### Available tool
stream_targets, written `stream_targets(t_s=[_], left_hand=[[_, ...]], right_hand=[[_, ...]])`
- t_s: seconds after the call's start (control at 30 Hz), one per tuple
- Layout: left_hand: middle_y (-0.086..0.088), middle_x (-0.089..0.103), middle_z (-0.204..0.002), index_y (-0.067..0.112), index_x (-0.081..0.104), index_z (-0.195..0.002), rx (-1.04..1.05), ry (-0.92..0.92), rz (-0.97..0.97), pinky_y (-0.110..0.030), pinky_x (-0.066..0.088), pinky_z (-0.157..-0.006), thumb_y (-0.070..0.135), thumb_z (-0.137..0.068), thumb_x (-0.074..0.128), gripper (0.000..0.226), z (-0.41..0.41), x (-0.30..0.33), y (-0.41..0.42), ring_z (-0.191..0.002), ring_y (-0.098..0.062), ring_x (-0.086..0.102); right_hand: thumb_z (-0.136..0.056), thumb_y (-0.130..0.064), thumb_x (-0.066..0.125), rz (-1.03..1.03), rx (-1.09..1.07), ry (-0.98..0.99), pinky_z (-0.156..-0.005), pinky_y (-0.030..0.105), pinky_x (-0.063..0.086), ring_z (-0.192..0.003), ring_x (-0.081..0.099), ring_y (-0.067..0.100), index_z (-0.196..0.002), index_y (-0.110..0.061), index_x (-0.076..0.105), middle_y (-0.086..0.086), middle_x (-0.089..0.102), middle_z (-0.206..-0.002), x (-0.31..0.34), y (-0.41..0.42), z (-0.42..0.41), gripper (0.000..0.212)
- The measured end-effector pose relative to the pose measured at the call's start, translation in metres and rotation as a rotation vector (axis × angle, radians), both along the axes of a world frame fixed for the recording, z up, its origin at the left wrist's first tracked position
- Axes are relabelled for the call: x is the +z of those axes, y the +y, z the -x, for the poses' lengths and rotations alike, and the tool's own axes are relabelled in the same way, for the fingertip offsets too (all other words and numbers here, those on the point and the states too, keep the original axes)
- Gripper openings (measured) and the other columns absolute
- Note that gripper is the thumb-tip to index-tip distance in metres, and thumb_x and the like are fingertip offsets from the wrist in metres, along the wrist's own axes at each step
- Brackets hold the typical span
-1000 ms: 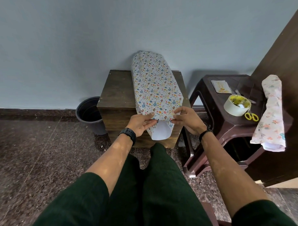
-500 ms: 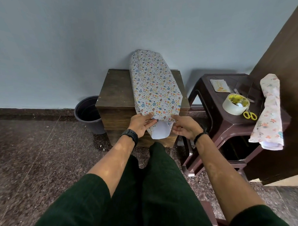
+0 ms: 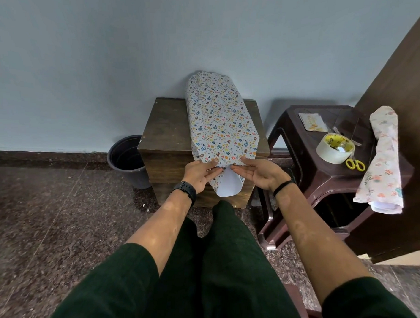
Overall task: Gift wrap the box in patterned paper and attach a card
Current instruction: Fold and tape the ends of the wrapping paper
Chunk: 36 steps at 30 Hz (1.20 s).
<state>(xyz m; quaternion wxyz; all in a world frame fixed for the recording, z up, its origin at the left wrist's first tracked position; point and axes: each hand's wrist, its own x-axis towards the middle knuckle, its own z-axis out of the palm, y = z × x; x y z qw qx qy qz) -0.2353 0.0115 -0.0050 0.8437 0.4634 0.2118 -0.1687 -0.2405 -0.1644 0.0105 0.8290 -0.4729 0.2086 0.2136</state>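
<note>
Paper-wrapped box (image 3: 221, 127) on small wooden table (image 3: 166, 127) against wall.

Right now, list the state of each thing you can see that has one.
box: paper wrapped around it, near end unsealed
end flap: hanging loose, white side showing
left hand: flat, pressing a side fold in
right hand: flat, pressing the other fold in
tape roll: lying flat on stool
scissors: closed
bin: upright

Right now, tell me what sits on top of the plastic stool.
On the plastic stool: a card, a tape roll, yellow scissors and rolled floral paper. The tape hides the scissors' blades.
</note>
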Motion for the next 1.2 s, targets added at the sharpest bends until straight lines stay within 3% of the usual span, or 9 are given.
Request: stream_targets(t_s=[0.1, 0.23, 0.37, 0.6, 0.73, 0.9, 1.03, 1.2], left_hand=[[-0.012, 0.064, -0.093, 0.002, 0.058, -0.091, 0.017, 0.002, 0.023, -0.038, 0.051, -0.086, -0.010, -0.085, 0.059, 0.013, 0.001, 0.000, -0.001, -0.083, -0.023, 0.062], [-0.011, 0.064, -0.094, 0.004, 0.057, -0.090, 0.020, -0.016, 0.032, -0.042, 0.049, -0.094, -0.011, -0.086, 0.058, 0.016, 0.000, 0.000, -0.002, -0.084, -0.023, 0.062], [-0.018, 0.061, -0.114, 0.004, 0.052, -0.095, 0.014, -0.019, 0.051, -0.042, 0.051, -0.087, -0.013, -0.085, 0.057, 0.020, -0.001, 0.002, 0.000, -0.090, -0.026, 0.063], [-0.019, 0.055, -0.132, 0.000, 0.049, -0.125, -0.034, -0.028, 0.049, -0.038, 0.051, -0.081, -0.014, -0.089, 0.051, 0.039, -0.001, 0.000, 0.001, -0.120, -0.033, 0.054], [-0.020, 0.055, -0.130, 0.004, 0.052, -0.114, -0.067, -0.015, 0.035, -0.038, 0.051, -0.081, -0.014, -0.089, 0.050, 0.031, -0.004, 0.000, 0.002, -0.115, -0.034, 0.057], [-0.030, 0.058, -0.113, -0.002, 0.048, -0.120, -0.191, 0.114, 0.095, -0.038, 0.053, -0.084, -0.009, -0.089, 0.053, 0.032, -0.007, 0.007, 0.006, -0.093, -0.036, 0.063], [-0.029, 0.052, -0.126, -0.005, 0.049, -0.120, -0.214, 0.142, 0.090, -0.042, 0.050, -0.090, -0.007, -0.090, 0.053, 0.030, -0.010, 0.009, 0.006, -0.103, -0.037, 0.061], [-0.025, 0.051, -0.128, -0.004, 0.052, -0.100, -0.169, 0.135, 0.079, -0.043, 0.044, -0.100, -0.014, -0.091, 0.045, 0.015, -0.010, 0.008, 0.002, -0.123, -0.037, 0.050]], right_hand=[[-0.096, -0.001, 0.047, 0.002, 0.005, -0.023, -0.067, 0.032, 0.059, -0.069, 0.071, 0.029, -0.102, 0.003, 0.054, 0.023, 0.070, -0.078, 0.002, 0.001, 0.002, 0.010], [-0.096, 0.000, 0.045, -0.006, -0.001, -0.051, -0.071, 0.034, 0.058, -0.082, 0.068, 0.030, -0.111, 0.002, 0.051, 0.024, 0.064, -0.098, 0.002, 0.002, 0.003, 0.016], [-0.098, 0.002, 0.039, -0.022, 0.013, -0.087, -0.073, 0.033, 0.058, -0.089, 0.065, 0.029, -0.122, 0.001, 0.046, 0.021, 0.062, -0.105, 0.001, 0.002, 0.004, 0.025], [-0.097, 0.004, 0.040, -0.016, -0.003, -0.092, -0.069, 0.028, 0.059, -0.076, 0.071, 0.022, -0.127, 0.004, 0.045, 0.016, 0.063, -0.103, -0.001, 0.001, 0.004, 0.031], [-0.092, 0.005, 0.050, 0.006, 0.027, -0.090, -0.074, 0.031, 0.058, -0.092, 0.064, 0.027, -0.123, 0.002, 0.050, 0.015, 0.064, -0.104, 0.001, 0.001, 0.004, 0.031], [-0.090, 0.013, 0.046, -0.004, 0.014, -0.043, -0.074, 0.035, 0.057, -0.093, 0.062, 0.030, -0.119, 0.002, 0.049, 0.017, 0.063, -0.103, -0.001, 0.007, 0.000, 0.031], [-0.091, 0.015, 0.041, -0.017, 0.008, -0.048, -0.076, 0.035, 0.056, -0.092, 0.061, 0.029, -0.106, 0.000, 0.054, 0.016, 0.062, -0.102, -0.001, 0.010, -0.001, 0.024], [-0.091, 0.017, 0.040, 0.014, 0.009, -0.044, -0.091, 0.041, 0.052, -0.098, 0.060, 0.029, -0.116, 0.000, 0.048, 0.015, 0.062, -0.100, -0.003, 0.010, -0.003, 0.031]])
